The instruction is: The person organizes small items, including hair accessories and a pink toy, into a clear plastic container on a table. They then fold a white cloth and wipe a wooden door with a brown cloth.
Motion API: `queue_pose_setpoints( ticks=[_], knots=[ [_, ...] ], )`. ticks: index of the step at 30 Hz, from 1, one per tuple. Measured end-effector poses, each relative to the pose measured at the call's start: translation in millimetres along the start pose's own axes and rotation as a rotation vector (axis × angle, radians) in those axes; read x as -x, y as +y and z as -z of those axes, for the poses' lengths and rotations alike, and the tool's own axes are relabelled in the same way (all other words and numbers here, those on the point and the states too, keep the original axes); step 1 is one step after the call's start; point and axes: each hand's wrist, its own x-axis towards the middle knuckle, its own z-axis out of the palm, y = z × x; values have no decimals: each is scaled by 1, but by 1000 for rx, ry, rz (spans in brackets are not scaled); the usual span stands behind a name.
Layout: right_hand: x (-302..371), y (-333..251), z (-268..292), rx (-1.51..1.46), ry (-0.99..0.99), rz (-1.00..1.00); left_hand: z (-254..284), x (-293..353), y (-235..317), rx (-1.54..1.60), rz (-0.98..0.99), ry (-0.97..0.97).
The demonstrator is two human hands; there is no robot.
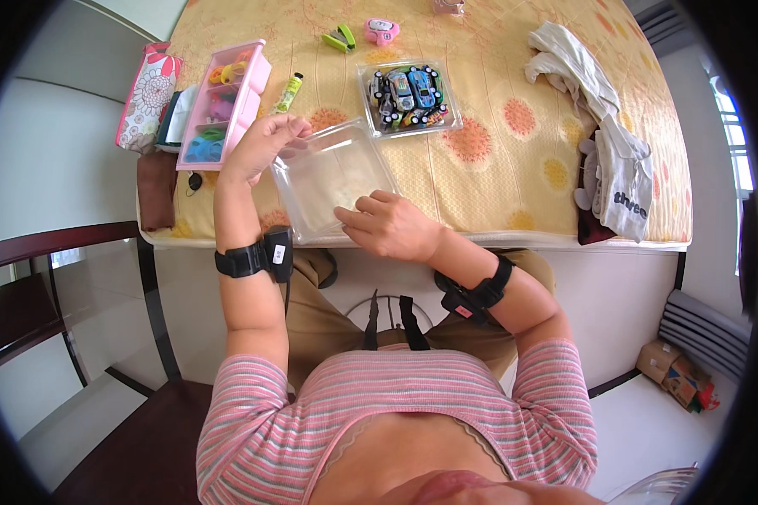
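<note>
A yellow, flower-patterned table point(497, 198) stands on a pale floor point(627, 446) — a dark brown chair point(143, 442) sits near its left corner. Along the right, a window point(727, 139) glows with daylight beside a whitish wall point(706, 202) — the room looks well lit.

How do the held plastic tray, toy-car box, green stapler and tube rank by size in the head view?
1. Held plastic tray
2. Toy-car box
3. Green stapler and tube: too alike to rank
</note>
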Motion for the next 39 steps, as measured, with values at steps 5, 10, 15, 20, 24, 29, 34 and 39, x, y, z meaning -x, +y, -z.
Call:
queue_pose_setpoints(
  ticks=[5, 10, 15, 20, 24, 29, 34, 39],
  knots=[
    [-10, 17, -31, 6, -39, -46, 12, -10, -15, -268, -77, 115],
    [-13, 31, -32, 29, -193, -126, 15, -16, -28, -432, -149, 231],
    [-9, 45, -32, 0, -214, -175, 15, -17, -32, -484, -222, 263],
    [-5, 54, -27, -14, -213, -229, 8, -17, -20, -581, -84, 268],
    [1, 60, -21, -15, -251, -288, 8, -23, -28, -495, -104, 237],
    [11, 67, -10, -285, 4, -392, 7, -32, -37, -431, -93, 199],
    [8, 83, 8, -140, 211, -643, 12, -27, -36, -329, -115, 128],
    [13, 96, -5, 75, 69, -782, 20, -15, -28, -293, 131, 10]
  ],
)
